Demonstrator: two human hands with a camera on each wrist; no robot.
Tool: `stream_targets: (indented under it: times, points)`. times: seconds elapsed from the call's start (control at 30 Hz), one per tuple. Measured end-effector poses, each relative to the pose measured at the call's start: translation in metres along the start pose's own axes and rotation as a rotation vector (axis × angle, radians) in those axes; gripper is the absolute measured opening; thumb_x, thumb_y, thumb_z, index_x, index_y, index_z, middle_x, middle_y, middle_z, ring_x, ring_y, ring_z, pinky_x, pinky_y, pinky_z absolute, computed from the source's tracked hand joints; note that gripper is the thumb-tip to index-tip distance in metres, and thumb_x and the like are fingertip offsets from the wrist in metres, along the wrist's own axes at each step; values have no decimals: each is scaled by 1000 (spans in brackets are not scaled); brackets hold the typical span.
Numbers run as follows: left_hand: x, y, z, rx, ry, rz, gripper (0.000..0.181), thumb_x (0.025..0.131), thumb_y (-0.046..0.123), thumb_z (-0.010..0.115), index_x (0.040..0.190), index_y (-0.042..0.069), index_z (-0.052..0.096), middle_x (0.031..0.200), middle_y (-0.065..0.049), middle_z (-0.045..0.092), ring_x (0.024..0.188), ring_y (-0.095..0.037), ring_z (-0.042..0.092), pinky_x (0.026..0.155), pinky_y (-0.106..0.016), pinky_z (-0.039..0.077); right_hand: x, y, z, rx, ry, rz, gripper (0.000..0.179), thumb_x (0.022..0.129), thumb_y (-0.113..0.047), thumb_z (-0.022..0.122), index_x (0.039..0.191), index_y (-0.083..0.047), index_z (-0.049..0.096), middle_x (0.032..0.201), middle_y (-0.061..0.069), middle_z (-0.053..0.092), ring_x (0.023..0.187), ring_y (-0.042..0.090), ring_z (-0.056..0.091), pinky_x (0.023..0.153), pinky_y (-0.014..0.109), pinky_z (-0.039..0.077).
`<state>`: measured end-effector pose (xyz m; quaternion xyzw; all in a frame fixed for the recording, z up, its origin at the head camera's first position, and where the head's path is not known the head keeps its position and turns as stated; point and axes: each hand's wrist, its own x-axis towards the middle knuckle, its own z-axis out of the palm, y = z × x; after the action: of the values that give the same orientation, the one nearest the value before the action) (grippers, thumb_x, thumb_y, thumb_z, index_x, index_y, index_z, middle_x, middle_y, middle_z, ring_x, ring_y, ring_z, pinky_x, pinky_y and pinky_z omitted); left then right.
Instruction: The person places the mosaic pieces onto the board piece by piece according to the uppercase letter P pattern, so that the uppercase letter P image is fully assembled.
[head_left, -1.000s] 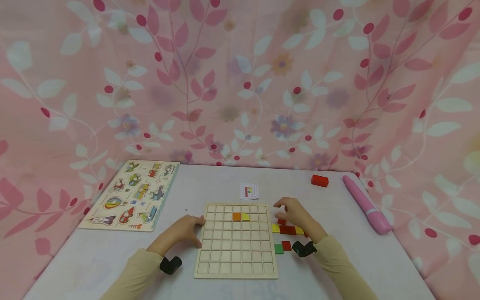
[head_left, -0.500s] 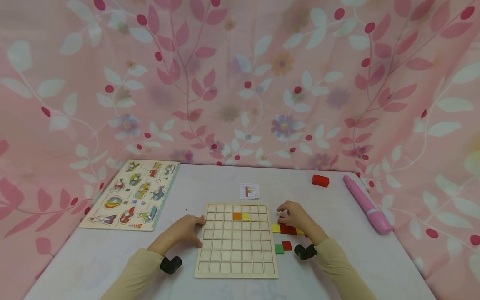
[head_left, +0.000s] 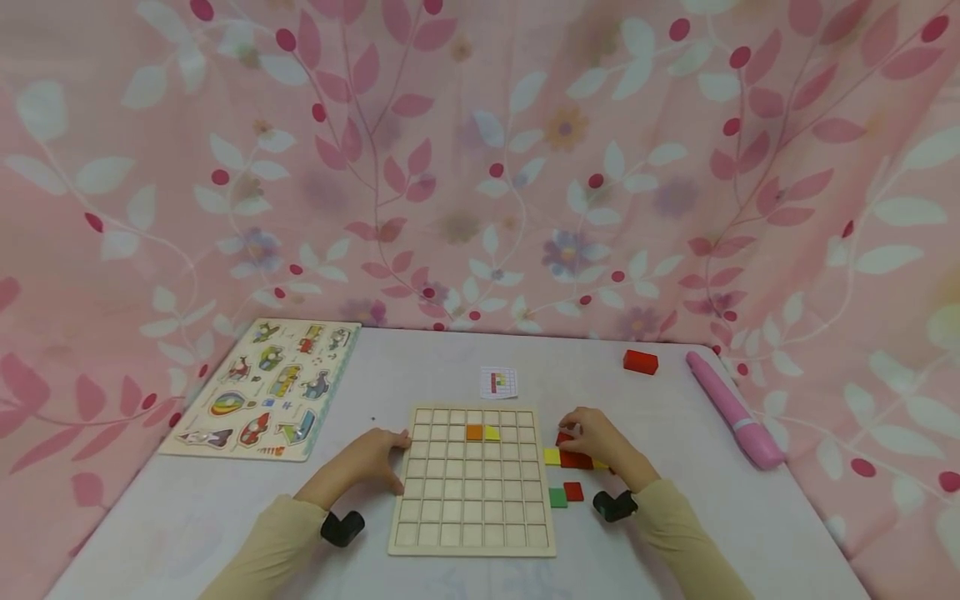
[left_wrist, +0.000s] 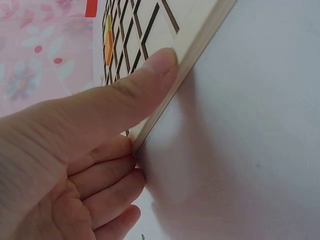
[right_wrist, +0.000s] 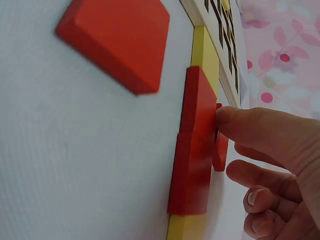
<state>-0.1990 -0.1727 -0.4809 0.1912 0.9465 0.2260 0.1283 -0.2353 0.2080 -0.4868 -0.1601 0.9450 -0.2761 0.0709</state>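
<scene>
- The right hand [head_left: 592,433] has its thumb and fingers close together at a red tile [right_wrist: 220,155], just right of the grid board [head_left: 472,552]; I cannot tell if they pinch it.
- The left hand [head_left: 366,461] is wide, touching the grid board's left edge with its thumb on the rim, maybe so the board won't slide.
- A row of yellow and red tiles [head_left: 576,460] sits just right of the grid board, probably so that hand can reach it easily.
- Inside the grid board, an orange tile [head_left: 474,432] and a yellow piece [head_left: 492,433] sit side by side; little walls seem to keep them straight.
- A small card [head_left: 498,383] is just past the grid board, maybe so the person can peek at it.
- The picture puzzle [head_left: 258,392], well left of the grid board, looks out of the way.
</scene>
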Motion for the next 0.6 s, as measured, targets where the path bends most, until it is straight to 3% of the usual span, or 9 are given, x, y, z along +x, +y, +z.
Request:
stream_targets:
  times: [0.6]
  points:
    - [0, -1, 0, 10, -1, 16, 72, 49, 20, 87, 112, -3, 60, 124, -15, 50, 113, -33, 45, 95, -43, 33, 4, 9, -4, 10, -60, -12, 22, 73, -12, 74, 93, -9, 68, 76, -3, 52, 71, 15, 46, 60, 23, 46]
